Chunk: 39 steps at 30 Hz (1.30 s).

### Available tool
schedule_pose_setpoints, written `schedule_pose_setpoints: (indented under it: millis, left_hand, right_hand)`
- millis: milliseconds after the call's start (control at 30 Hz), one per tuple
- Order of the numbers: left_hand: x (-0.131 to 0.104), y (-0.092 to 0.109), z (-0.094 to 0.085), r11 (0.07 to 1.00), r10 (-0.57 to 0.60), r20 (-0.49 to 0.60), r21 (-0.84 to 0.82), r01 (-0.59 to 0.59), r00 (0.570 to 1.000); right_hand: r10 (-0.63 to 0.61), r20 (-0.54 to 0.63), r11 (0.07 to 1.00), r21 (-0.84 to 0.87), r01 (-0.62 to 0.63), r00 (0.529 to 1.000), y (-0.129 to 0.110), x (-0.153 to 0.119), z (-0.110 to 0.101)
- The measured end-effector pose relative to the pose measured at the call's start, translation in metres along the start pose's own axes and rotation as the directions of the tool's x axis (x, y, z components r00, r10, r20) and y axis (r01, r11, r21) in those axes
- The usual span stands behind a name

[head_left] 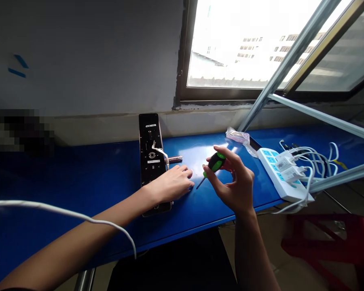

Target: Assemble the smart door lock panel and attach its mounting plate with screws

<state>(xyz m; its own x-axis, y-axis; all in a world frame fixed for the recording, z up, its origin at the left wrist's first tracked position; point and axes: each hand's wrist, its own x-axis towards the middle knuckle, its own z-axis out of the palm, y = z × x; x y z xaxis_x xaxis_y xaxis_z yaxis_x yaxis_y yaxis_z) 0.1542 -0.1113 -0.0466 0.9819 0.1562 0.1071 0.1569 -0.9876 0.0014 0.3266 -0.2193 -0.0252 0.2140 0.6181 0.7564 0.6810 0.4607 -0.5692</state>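
In my right hand [235, 180] is a short screwdriver [216, 161] with a black and green handle, pinched between thumb and fingers. Its thin shaft slants down to the left, the tip just above the table. My left hand [174, 184] rests at the tabletop close to that tip, fingers curled together; whatever they may hold is too small to make out. Beneath and beside the left wrist lies a long black panel [150, 141] that looks like a door lock body, with labels and a white wire lead [160, 150]. A brown-copper handle [174, 159] sticks out from its right side.
The blue table [109, 161] runs along the wall below a window. At right a white power strip [276, 173] carries plugged chargers and tangled cables, near metal frame bars [321, 117]. A plastic-wrapped packet [238, 135] lies behind. A white cable [63, 212] crosses my left forearm. A red stool [321, 238] stands below.
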Motion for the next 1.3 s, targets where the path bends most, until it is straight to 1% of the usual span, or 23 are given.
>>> schedule_pose_setpoints:
  millis: [167,367,433,567,700,833,967,1033,1067,1133,1233,1300]
  left_hand:
    - [-0.001,-0.006,0.002,0.999,0.015,-0.021,-0.032,-0.016,1.0]
    - [-0.007,-0.006,-0.005,1.0,-0.026,0.046,0.01,0.025,0.999]
    - [-0.009,-0.006,-0.007,0.999,-0.04,0.037,-0.012,0.04,0.999]
    - [-0.011,-0.005,-0.007,0.995,-0.081,-0.017,-0.059,0.08,0.997]
    - [-0.013,-0.007,-0.011,0.983,-0.127,-0.132,-0.149,0.107,0.983]
    - [-0.021,-0.013,-0.023,0.967,-0.179,-0.218,-0.219,0.131,0.959]
    - [-0.032,-0.022,-0.034,0.951,-0.234,-0.316,-0.269,0.149,0.92]
    - [-0.037,-0.026,-0.038,0.948,-0.265,-0.358,-0.267,0.174,0.895]
    - [-0.04,-0.027,-0.04,0.949,-0.277,-0.369,-0.252,0.191,0.887]
    - [-0.046,-0.03,-0.045,0.95,-0.294,-0.363,-0.212,0.228,0.884]
    - [-0.056,-0.033,-0.054,0.94,-0.337,-0.318,-0.167,0.297,0.886]
    - [-0.062,-0.035,-0.059,0.927,-0.375,-0.296,-0.151,0.344,0.879]
  right_hand:
    - [0.018,-0.028,1.0,0.018,-0.018,0.999,0.004,-0.004,0.004]
    - [-0.015,-0.021,0.999,0.032,0.016,1.0,0.01,-0.007,0.01]
    - [-0.032,-0.018,0.999,0.017,0.032,0.999,0.009,-0.005,0.01]
    - [-0.051,-0.037,0.998,0.024,0.052,0.998,0.003,0.003,0.009]
    - [-0.085,-0.069,0.994,0.06,0.09,0.994,-0.01,0.019,0.012]
    - [-0.152,-0.089,0.982,0.097,0.16,0.984,-0.022,0.04,0.018]
    - [-0.187,-0.066,0.966,0.171,0.196,0.98,-0.029,0.065,0.028]
    - [-0.204,-0.052,0.958,0.193,0.21,0.978,-0.032,0.077,0.033]
    - [-0.214,-0.039,0.954,0.205,0.217,0.976,-0.033,0.083,0.036]
    - [-0.25,-0.005,0.938,0.245,0.244,0.968,-0.036,0.095,0.043]
    - [-0.291,0.07,0.912,0.323,0.254,0.954,-0.04,0.111,0.054]
    - [-0.308,0.129,0.897,0.37,0.242,0.943,-0.041,0.121,0.063]
